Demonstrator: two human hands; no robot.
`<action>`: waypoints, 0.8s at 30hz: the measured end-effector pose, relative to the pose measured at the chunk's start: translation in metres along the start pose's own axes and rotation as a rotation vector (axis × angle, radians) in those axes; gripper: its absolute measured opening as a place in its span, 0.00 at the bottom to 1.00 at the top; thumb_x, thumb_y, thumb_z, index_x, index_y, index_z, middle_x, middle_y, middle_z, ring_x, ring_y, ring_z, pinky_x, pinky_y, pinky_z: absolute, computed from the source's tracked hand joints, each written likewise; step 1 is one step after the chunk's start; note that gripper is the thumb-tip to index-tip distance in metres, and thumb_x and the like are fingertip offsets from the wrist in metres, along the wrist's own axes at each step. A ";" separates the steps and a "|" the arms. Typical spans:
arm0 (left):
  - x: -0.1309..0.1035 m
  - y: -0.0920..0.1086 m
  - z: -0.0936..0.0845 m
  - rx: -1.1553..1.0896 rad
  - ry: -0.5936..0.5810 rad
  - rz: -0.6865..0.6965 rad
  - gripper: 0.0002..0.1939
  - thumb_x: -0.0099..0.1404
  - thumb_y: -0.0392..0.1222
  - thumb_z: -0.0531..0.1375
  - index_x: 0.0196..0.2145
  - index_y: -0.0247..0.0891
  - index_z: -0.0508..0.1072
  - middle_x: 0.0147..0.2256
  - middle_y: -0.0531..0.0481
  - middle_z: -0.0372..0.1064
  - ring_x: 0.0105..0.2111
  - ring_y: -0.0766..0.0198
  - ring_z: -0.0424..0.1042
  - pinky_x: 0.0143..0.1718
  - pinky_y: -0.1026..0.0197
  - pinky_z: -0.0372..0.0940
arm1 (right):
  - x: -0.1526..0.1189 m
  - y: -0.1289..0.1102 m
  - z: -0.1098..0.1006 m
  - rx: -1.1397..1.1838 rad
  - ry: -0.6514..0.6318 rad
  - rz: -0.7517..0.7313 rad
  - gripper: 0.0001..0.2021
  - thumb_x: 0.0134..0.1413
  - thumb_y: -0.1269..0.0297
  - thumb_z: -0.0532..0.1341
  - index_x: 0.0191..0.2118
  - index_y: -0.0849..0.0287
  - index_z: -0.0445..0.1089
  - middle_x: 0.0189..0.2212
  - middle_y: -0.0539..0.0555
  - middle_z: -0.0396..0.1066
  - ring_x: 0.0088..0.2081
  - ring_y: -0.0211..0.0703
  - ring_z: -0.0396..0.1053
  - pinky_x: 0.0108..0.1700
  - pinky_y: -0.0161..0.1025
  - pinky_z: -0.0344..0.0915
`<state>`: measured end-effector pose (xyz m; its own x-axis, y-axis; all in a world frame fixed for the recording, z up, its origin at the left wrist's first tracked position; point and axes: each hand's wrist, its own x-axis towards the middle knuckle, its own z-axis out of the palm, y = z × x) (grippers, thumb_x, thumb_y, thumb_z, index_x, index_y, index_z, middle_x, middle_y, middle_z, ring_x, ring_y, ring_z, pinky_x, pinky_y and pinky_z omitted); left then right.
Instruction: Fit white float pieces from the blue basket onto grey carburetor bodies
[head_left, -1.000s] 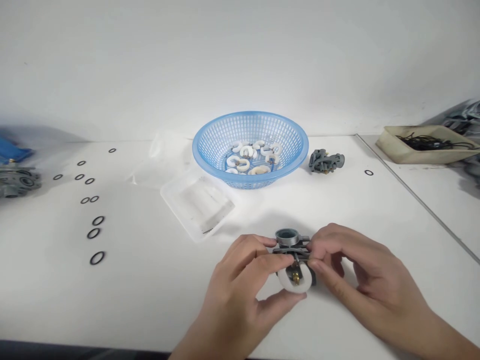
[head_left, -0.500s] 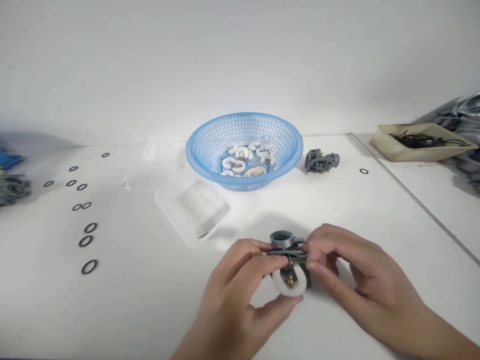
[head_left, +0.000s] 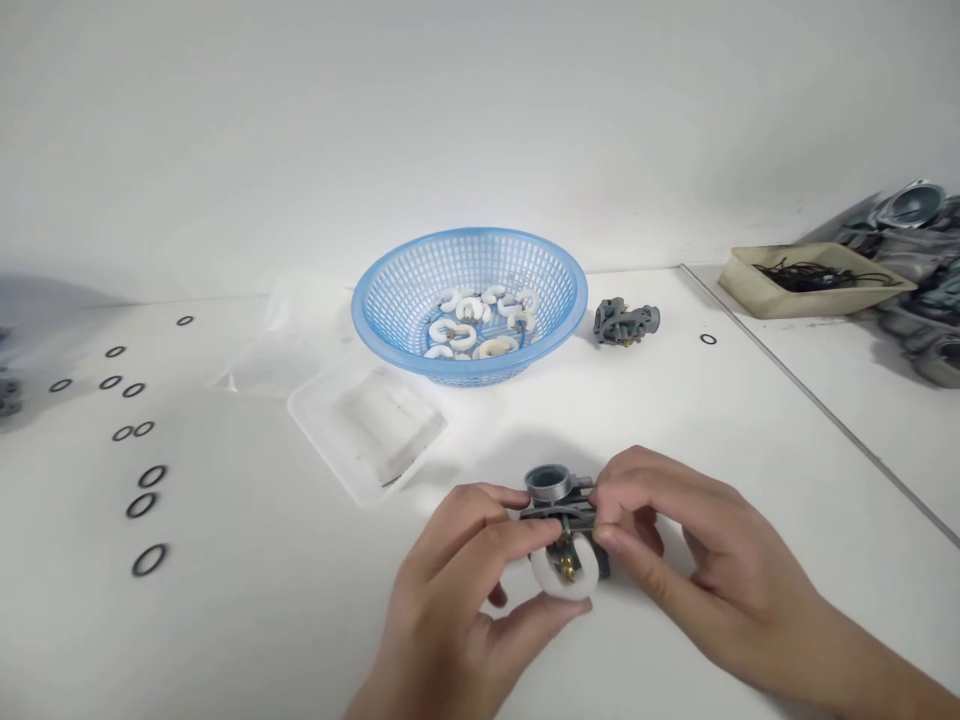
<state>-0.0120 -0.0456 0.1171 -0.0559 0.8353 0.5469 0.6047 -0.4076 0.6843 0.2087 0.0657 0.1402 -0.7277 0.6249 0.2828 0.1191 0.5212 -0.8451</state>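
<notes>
Carburetor body [head_left: 549, 492] sits at the near side of the surface [head_left: 262, 610], slightly right of centre, between both hands. The left hand [head_left: 457, 590] grasps it, thumb under the white float [head_left: 566, 590] and index finger above. The right hand's [head_left: 705, 560] fingers touch its right edge; whether they pinch a small part, I cannot tell. Far beyond stands a blue basket [head_left: 469, 255] holding white floats [head_left: 463, 335].

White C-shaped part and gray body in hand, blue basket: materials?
White C-shaped part: likely plastic, smooth; evenly white, no metallic glint.
Gray body: probably cast metal, dull finish; metallic sheen toward the top.
Blue basket: looks like molded plastic, slightly glossy; thin, regular lattice.
</notes>
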 end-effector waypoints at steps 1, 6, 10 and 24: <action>0.000 0.000 -0.001 0.003 -0.005 0.000 0.17 0.67 0.40 0.77 0.52 0.39 0.83 0.43 0.44 0.81 0.47 0.56 0.83 0.24 0.70 0.76 | 0.000 0.000 0.000 0.002 0.002 -0.001 0.08 0.81 0.67 0.62 0.43 0.51 0.71 0.35 0.47 0.69 0.34 0.39 0.66 0.35 0.38 0.66; 0.002 0.000 -0.002 0.070 0.019 0.053 0.17 0.65 0.41 0.79 0.50 0.37 0.82 0.35 0.46 0.78 0.43 0.55 0.81 0.29 0.65 0.79 | -0.002 0.000 0.001 0.007 0.004 0.022 0.08 0.81 0.67 0.62 0.43 0.51 0.72 0.35 0.48 0.68 0.35 0.41 0.67 0.35 0.39 0.66; 0.004 0.002 0.000 0.134 0.071 0.100 0.15 0.65 0.38 0.78 0.47 0.35 0.82 0.32 0.49 0.74 0.38 0.57 0.79 0.40 0.56 0.84 | -0.003 0.002 0.002 -0.010 0.010 0.034 0.08 0.81 0.66 0.62 0.44 0.50 0.74 0.38 0.50 0.68 0.36 0.42 0.68 0.34 0.40 0.67; 0.003 -0.002 0.001 0.082 0.077 0.073 0.21 0.60 0.42 0.82 0.47 0.37 0.82 0.32 0.50 0.76 0.36 0.57 0.80 0.48 0.45 0.86 | -0.004 0.006 0.004 -0.002 -0.001 0.057 0.06 0.82 0.66 0.62 0.47 0.49 0.75 0.41 0.52 0.69 0.36 0.41 0.71 0.33 0.40 0.70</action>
<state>-0.0129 -0.0418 0.1169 -0.0681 0.7724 0.6314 0.6722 -0.4322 0.6012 0.2098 0.0643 0.1324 -0.7201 0.6533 0.2337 0.1618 0.4856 -0.8591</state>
